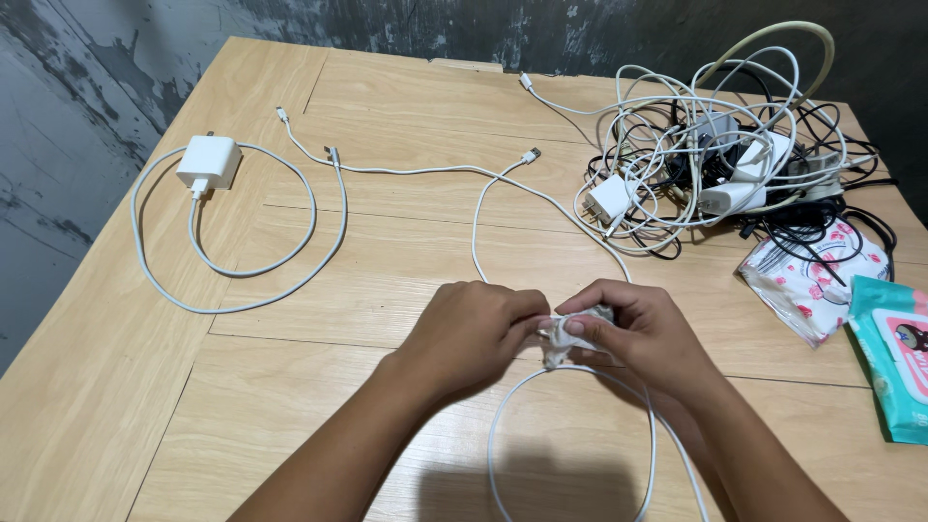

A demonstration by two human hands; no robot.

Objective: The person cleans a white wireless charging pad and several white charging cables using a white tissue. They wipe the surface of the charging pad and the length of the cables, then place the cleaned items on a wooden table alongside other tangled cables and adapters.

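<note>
both hands pinch a white wipe point(559, 333) around the white cable point(503, 435), left hand point(469, 333) meeting right hand point(643, 333). best keep the wipe folded tight and the cable loop slack.

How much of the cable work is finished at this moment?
Done, it seems: one white charger block lies apart at the left, its white cable looped around it. In hand: the left hand and right hand press a small white wipe on another white cable. Left: the tangled pile of chargers at the right.
</note>
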